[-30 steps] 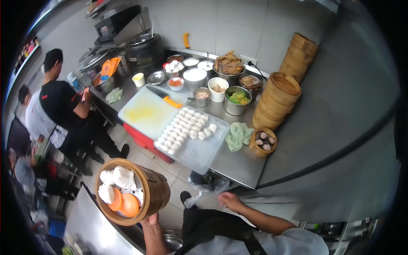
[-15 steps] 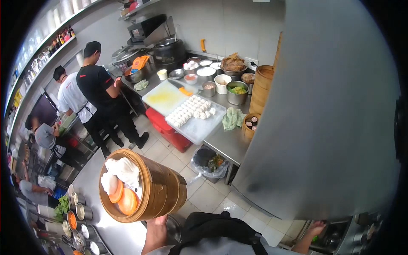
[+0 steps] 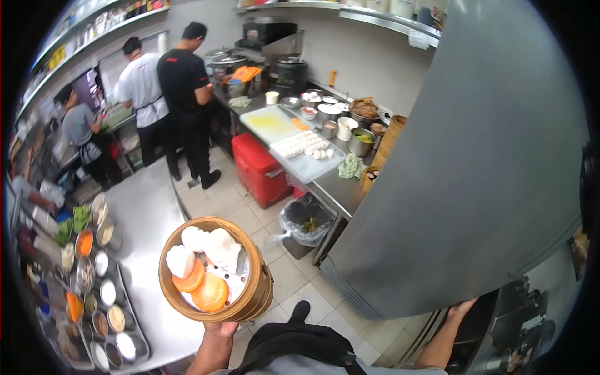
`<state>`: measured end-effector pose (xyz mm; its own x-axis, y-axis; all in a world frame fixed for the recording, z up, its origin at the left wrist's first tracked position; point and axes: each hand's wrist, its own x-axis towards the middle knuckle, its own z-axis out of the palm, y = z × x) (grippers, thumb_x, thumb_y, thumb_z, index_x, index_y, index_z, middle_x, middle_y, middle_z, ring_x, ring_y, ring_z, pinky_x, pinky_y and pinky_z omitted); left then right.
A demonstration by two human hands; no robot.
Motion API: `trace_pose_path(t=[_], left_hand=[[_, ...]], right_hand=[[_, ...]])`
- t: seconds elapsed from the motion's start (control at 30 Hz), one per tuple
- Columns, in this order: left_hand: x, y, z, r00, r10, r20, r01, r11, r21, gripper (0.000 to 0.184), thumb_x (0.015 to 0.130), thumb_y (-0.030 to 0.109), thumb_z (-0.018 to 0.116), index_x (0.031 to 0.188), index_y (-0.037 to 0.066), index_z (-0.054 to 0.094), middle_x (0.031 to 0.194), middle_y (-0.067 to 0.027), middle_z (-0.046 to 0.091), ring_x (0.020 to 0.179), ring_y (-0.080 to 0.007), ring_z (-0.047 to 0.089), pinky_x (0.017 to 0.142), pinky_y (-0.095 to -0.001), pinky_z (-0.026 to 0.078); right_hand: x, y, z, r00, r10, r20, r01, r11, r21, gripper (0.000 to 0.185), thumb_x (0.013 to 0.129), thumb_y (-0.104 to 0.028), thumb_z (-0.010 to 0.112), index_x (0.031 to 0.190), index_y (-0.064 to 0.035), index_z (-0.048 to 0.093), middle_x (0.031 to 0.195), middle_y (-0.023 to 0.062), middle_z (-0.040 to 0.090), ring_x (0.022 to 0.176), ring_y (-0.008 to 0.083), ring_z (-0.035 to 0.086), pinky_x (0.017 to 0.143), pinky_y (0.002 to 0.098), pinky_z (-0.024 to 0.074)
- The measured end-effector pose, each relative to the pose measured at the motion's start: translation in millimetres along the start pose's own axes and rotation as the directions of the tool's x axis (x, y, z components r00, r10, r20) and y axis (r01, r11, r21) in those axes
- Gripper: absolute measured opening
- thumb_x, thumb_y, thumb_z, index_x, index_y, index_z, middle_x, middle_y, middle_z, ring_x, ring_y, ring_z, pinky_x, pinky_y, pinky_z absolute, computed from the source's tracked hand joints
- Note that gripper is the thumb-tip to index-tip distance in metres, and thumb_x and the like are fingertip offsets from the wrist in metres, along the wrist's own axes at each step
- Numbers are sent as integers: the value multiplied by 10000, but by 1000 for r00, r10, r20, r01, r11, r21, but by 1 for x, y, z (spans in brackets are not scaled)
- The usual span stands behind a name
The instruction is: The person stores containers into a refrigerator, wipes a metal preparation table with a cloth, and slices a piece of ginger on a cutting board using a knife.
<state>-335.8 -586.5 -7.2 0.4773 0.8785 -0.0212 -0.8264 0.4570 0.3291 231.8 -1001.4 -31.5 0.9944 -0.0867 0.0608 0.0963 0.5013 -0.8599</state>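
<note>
My left hand (image 3: 220,330) holds a stack of round bamboo steamers (image 3: 256,275) from below; its fingers are partly hidden under the stack. In the top basket lie several white buns (image 3: 220,247) and orange discs (image 3: 209,292) like carrot slices, on perforated white paper (image 3: 237,284). My right hand (image 3: 461,309) is out at the lower right, by the lower edge of a large grey metal cabinet (image 3: 456,187). Its fingers look stretched out, with nothing visible in them; whether they touch the cabinet I cannot tell.
A steel table (image 3: 140,212) with several ingredient tubs (image 3: 116,319) is on the left. Across the aisle, a counter bears a white board (image 3: 309,167) with rows of dumplings. Below are a red cooler (image 3: 257,172) and a lined bin (image 3: 306,219). Several co-workers (image 3: 184,94) stand beyond.
My view has shifted, and the steamer stack now shows more from above. My right hand has come up nearer the cabinet's lower edge. The steamer stays in my left hand.
</note>
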Motion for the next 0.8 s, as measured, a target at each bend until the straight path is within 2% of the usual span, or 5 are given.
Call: trace_pose_path(t=[0.23, 0.33, 0.47, 0.57, 0.8], left_hand=[[-136, 34, -2, 996, 79, -51, -81, 996, -44, 563, 932, 345, 646, 1393, 76, 470, 1361, -127, 567, 1189, -263, 595, 993, -430, 524], [-186, 51, -27, 988, 115, -106, -118, 993, -17, 625, 924, 360, 656, 1434, 83, 425, 1390, -127, 542, 1230, -280, 566, 1033, -462, 486], [-226, 59, 1, 996, 76, 48, -86, 964, 251, 752, 892, 455, 673, 1477, 92, 369, 1427, -139, 498, 1308, -324, 490, 1118, -501, 391], [-229, 51, 32, 996, 52, 70, -74, 929, 364, 762, 890, 468, 670, 1479, 93, 364, 1431, -139, 494, 1310, -326, 487, 1121, -502, 387], [-233, 44, 69, 989, 29, 142, -93, 880, 466, 786, 884, 497, 662, 1486, 96, 353, 1440, -140, 483, 1314, -331, 481, 1127, -504, 379]], right_hand=[[-81, -8, -49, 993, 94, 67, -93, 995, -23, 798, 952, -691, 392, 1485, -97, 367, 1476, 41, 437, 1330, 243, 426, 1037, 379, 387], [-153, -17, -49, 996, 75, 37, -69, 987, -144, 746, 924, -732, 412, 1345, -124, 515, 1110, -2, 615, 939, 176, 578, 718, 314, 417], [-207, 15, -102, 913, 117, 390, -16, 967, -252, 657, 932, -716, 403, 1107, -118, 611, 975, 44, 636, 827, 193, 622, 623, 329, 512], [-287, 6, -60, 864, 113, 491, 104, 914, -393, 632, 957, -650, 435, 1080, -56, 614, 952, 95, 659, 870, 216, 657, 658, 349, 550], [-392, -9, 20, 462, 286, 839, 122, 917, -380, 442, 984, -318, 566, 1324, -35, 553, 1259, 97, 629, 1131, 184, 621, 887, 312, 487]])
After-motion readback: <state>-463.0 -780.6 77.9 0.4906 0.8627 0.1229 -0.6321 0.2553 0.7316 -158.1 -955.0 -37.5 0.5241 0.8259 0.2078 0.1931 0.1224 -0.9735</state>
